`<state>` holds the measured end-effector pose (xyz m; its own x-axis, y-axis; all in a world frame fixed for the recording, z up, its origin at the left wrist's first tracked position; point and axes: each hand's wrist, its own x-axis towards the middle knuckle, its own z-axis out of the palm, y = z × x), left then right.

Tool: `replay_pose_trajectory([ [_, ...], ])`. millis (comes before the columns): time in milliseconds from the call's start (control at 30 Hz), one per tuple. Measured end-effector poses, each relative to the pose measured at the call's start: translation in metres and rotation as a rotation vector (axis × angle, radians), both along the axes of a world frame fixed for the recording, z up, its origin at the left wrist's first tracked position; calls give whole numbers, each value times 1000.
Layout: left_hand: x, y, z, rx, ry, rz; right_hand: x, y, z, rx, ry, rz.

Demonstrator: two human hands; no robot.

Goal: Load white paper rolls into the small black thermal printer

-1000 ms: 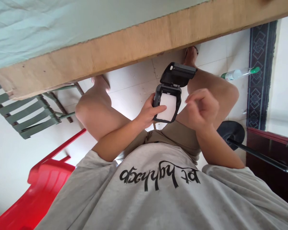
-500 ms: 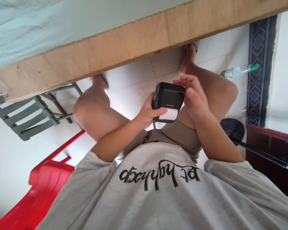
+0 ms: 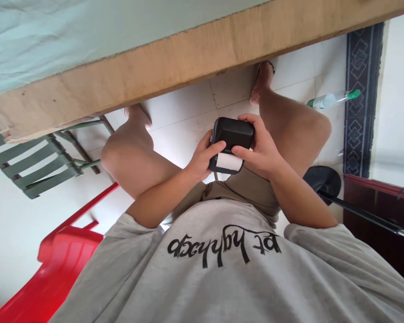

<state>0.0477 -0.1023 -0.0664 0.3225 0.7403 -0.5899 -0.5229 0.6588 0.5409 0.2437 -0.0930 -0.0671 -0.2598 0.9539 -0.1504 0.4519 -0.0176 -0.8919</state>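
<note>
Printer (image 3: 233, 134), small and black, sits lid down between my two hands above my lap, a white strip of paper (image 3: 228, 162) showing at its near edge. My left hand (image 3: 202, 158) wraps its left side, thumb on the lid. My right hand (image 3: 260, 148) clasps the right side, fingers curled over the far edge. Beyond my knees runs the wooden edge of the table (image 3: 175, 67); a red chair (image 3: 67, 260) stands at my left.
</note>
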Motion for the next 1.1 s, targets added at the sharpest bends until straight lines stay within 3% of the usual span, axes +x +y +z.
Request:
replay_pose_trajectory([
  [200,6,3,-14,-138,-69,58,4,0,-5,89,-54,-19],
  [300,5,4,-16,-144,-54,75,7,-1,-7,151,-12,12],
  [633,2,13,-14,-115,-23,90,20,-1,-1,136,-31,161],
  [900,5,15,-17,-199,-59,42,17,-7,8,83,-157,58],
  [1033,9,16,-11,-180,-67,-14,15,-6,19,238,-220,32],
  [1100,11,15,-9,-140,-65,-40,17,-3,28,341,-304,-57],
])
